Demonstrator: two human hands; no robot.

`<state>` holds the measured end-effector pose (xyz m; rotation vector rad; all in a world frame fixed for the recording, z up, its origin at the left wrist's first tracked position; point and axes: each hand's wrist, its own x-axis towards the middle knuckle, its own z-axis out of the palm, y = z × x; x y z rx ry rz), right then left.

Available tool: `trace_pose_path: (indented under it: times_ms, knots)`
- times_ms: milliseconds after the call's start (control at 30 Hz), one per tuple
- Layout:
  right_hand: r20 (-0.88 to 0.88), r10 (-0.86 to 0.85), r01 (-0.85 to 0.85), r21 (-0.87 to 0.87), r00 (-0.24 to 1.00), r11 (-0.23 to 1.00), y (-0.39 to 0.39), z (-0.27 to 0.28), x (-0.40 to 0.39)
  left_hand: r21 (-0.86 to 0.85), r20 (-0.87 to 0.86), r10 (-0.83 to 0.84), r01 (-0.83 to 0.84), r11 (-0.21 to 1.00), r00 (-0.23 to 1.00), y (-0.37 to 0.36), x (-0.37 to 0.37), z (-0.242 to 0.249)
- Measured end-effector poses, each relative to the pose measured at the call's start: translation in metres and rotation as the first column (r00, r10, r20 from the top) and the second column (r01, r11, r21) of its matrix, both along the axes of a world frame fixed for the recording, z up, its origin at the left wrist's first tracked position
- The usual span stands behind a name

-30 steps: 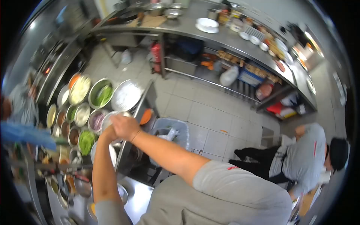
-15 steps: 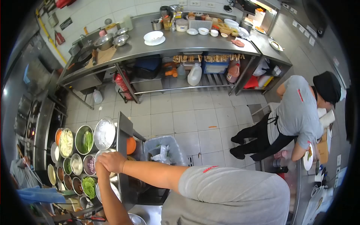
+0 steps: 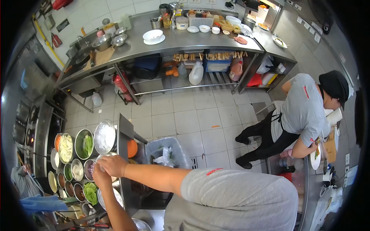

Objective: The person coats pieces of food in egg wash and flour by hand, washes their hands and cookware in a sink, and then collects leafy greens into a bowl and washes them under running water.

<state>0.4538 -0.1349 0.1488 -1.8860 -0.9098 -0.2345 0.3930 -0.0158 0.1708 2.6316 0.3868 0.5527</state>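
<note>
Both hands meet over a small steel bowl (image 3: 103,158) among the ingredient bowls: the right hand (image 3: 112,165) lies curled on top, the left hand (image 3: 101,178) tucks under it, and whether either grips anything I cannot tell, since they cover each other and most of the bowl. Just beside them sit a bowl of leafy greens (image 3: 91,191), a bowl of purple onion (image 3: 89,168) and, further on, a big bowl of white rice (image 3: 105,136), with a plastic-lined bin (image 3: 166,154) just right of the counter edge. Well across the tiled floor a co-worker in a grey shirt (image 3: 304,111) bends over a plate (image 3: 316,154), and a long steel table (image 3: 181,38) runs along the far wall.
</note>
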Motion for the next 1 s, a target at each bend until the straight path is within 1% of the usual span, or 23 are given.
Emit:
trace_pose_path:
  times_ms: [33,100,133,200,233,267,300,333,367,400,433,467,500,533,567,600,667,700,767,833,867,933,1000]
  knots:
    - [-0.002,-0.014,0.014,0.030,1.000,0.999,-0.001,0.000,-0.001,-0.001,0.001,0.010,-0.010,1.000,1.000,0.002,-0.002,-0.003]
    - [0.005,-0.008,0.008,0.058,1.000,0.998,0.000,0.001,-0.005,-0.084,-0.075,0.029,-0.036,0.996,0.997,0.008,-0.004,-0.017]
    - [0.004,-0.011,0.011,0.060,1.000,0.998,0.001,0.000,-0.005,-0.084,-0.066,0.040,-0.046,0.995,0.997,0.015,-0.003,-0.025]
    - [0.006,0.011,-0.011,0.061,1.000,0.998,0.003,-0.005,0.003,0.002,0.040,-0.055,0.055,0.998,0.998,0.031,-0.011,-0.039]
    - [0.071,-0.003,0.002,0.020,0.997,1.000,0.009,-0.016,0.008,0.001,-0.035,0.020,-0.020,1.000,0.999,0.023,-0.018,-0.017]
    - [0.133,0.016,-0.013,-0.019,0.991,1.000,0.022,-0.031,0.007,-0.049,-0.033,0.116,-0.117,0.992,0.993,0.028,-0.023,-0.019]
    - [0.097,0.063,-0.055,-0.088,0.993,0.995,0.035,-0.050,0.014,-0.083,-0.046,0.155,-0.158,0.984,0.987,0.037,-0.033,-0.021]
    - [-0.095,0.058,-0.081,-0.261,0.994,0.962,0.008,0.000,0.004,-0.156,-0.012,0.196,-0.195,0.968,0.981,0.041,-0.045,-0.023]
    - [0.147,0.013,-0.009,-0.027,0.989,1.000,0.021,-0.027,0.008,-0.224,0.003,0.232,-0.226,0.948,0.973,0.033,-0.061,-0.005]
    - [0.073,0.023,-0.028,0.071,0.997,0.997,0.028,-0.037,0.011,-0.297,-0.015,0.262,-0.254,0.920,0.965,0.016,-0.080,0.027]
    - [-0.064,0.030,-0.030,0.009,0.997,1.000,0.028,-0.034,0.008,-0.244,-0.048,0.338,-0.339,0.909,0.940,0.017,-0.100,0.026]
    - [-0.202,-0.068,0.026,-0.205,0.977,0.978,0.021,0.004,-0.003,-0.287,-0.078,0.396,-0.401,0.870,0.915,0.014,-0.121,0.041]
    - [-0.012,-0.072,0.069,-0.181,0.997,0.981,0.027,-0.010,-0.002,-0.219,-0.042,0.443,-0.441,0.870,0.895,0.018,-0.148,0.038]
    - [0.026,-0.026,0.029,-0.102,0.999,0.994,0.026,-0.010,-0.003,-0.362,-0.128,0.508,-0.517,0.776,0.852,0.005,-0.174,0.076]
    - [-0.029,0.014,-0.015,-0.041,0.999,0.999,0.032,-0.018,-0.001,-0.327,-0.095,0.559,-0.557,0.764,0.823,0.007,-0.206,0.073]
    - [0.069,-0.014,0.016,-0.026,0.998,1.000,0.031,-0.021,-0.006,-0.381,-0.109,0.615,-0.604,0.700,0.781,0.005,-0.239,0.077]
    - [0.092,0.028,-0.028,-0.009,0.995,1.000,0.035,-0.018,-0.007,-0.119,0.005,0.762,-0.757,0.643,0.647,0.008,-0.306,0.063]
    - [0.112,0.034,-0.034,-0.002,0.993,0.999,0.029,-0.014,-0.013,-0.109,0.006,0.788,-0.783,0.613,0.616,0.002,-0.338,0.063]
    - [0.150,0.032,-0.034,0.014,0.988,0.999,0.030,-0.014,-0.013,-0.168,-0.098,0.923,-0.921,0.352,0.371,0.006,-0.393,0.062]
    - [0.144,0.040,-0.043,0.015,0.989,0.999,0.030,-0.011,-0.015,-0.119,-0.069,0.971,-0.968,0.221,0.230,0.025,-0.450,0.026]
    - [0.144,0.037,-0.038,0.009,0.989,0.999,0.030,-0.009,-0.016,-0.116,-0.063,0.975,-0.972,0.204,0.212,0.031,-0.469,0.012]
    - [0.129,0.052,-0.050,-0.013,0.990,0.999,0.032,-0.016,-0.009,-0.005,-0.203,0.969,-0.990,0.142,0.140,0.046,-0.506,-0.017]
    - [0.050,0.069,-0.064,-0.098,0.996,0.993,0.031,-0.014,-0.010,0.238,-0.273,0.948,-0.943,0.231,0.164,0.072,-0.549,-0.076]
